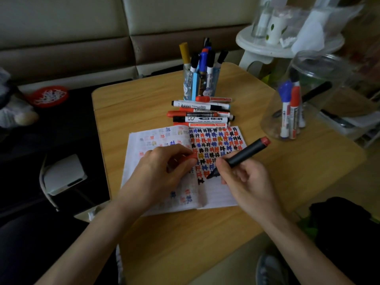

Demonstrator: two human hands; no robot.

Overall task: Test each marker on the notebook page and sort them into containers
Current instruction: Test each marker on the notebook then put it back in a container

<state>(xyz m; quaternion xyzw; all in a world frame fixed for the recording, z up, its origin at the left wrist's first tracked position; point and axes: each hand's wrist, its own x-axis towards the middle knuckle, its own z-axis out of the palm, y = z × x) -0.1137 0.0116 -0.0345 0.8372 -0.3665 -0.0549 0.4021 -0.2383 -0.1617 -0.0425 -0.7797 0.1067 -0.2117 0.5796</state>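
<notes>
An open notebook [218, 194] lies on the wooden table [185, 239], its right page filled with red, blue and black test marks. My right hand [244, 182] grips a black marker with a red end [246, 155], tip down on the page. My left hand [164, 169] rests on the left page and holds a red cap [192, 156]. A pile of loose markers [202, 115] lies just beyond the notebook. Behind it stands a blue pen holder [202, 83] full of markers. A clear jar [304, 103] at the right holds red and blue markers.
A white stool [267, 48] with cups stands at the back right. A white box [63, 173] and a red bowl [48, 95] sit left of the table on a dark surface. Sofa cushions run along the back.
</notes>
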